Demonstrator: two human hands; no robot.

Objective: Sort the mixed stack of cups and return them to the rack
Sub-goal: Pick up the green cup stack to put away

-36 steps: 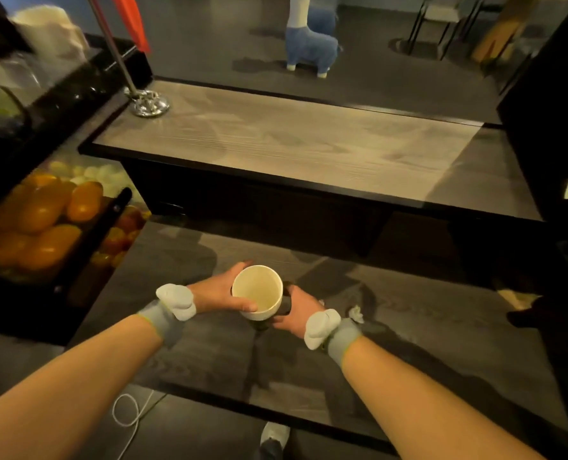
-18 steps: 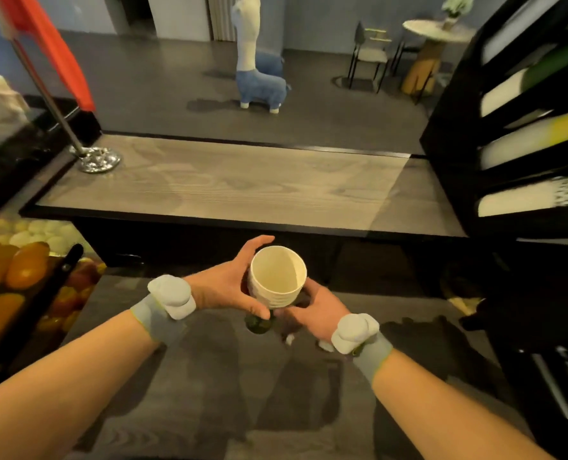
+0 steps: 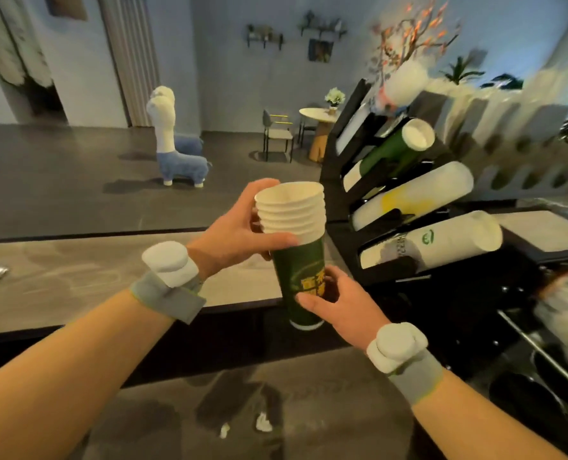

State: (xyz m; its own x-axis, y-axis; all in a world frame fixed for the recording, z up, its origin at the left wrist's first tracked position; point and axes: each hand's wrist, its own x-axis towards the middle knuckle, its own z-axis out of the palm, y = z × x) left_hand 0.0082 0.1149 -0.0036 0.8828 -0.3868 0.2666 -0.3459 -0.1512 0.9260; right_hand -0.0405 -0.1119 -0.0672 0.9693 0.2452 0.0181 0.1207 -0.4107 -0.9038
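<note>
I hold a mixed stack of paper cups upright in front of me, above the counter. Its upper part is several nested white cups (image 3: 290,210); its lower part is a dark green cup (image 3: 300,283) with a yellow print. My left hand (image 3: 236,234) grips the white cups at their rims. My right hand (image 3: 339,303) grips the green cup near its base. Just to the right stands the black cup rack (image 3: 345,200), with slanted rows of cups: a green stack (image 3: 392,151), a white stack with a yellow print (image 3: 415,194) and a white stack with a green logo (image 3: 442,244).
A grey wooden counter (image 3: 76,277) runs across behind my hands, with a lower dark worktop (image 3: 276,410) under my arms. Dark equipment with metal rails (image 3: 541,353) sits at the lower right. Beyond the counter are a blue and white llama figure (image 3: 176,151), a chair and a round table (image 3: 319,114).
I lifted the cup stack off the lower worktop and raised it. My view swung up and right, bringing the rack close beside the stack. The green cup under the white ones now shows.
</note>
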